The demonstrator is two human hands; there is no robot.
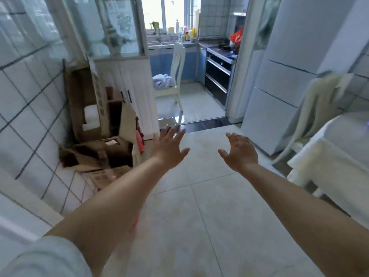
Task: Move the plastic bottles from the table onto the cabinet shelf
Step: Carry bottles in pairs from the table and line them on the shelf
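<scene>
My left hand (pixel 169 146) and my right hand (pixel 239 151) are both stretched out in front of me above the tiled floor, fingers spread and holding nothing. A table with a white cloth (pixel 329 156) shows at the right edge; no plastic bottle is visible on the part I can see. A white cabinet with glass upper doors (pixel 119 37) stands at the left, its lower doors closed. The view is blurred.
Cardboard boxes (pixel 99 136) are piled on the floor against the left tiled wall. A white chair with cloth on its seat (pixel 171 76) stands in the kitchen doorway ahead. A tall white fridge (pixel 279 86) and a draped chair (pixel 319 106) are at the right.
</scene>
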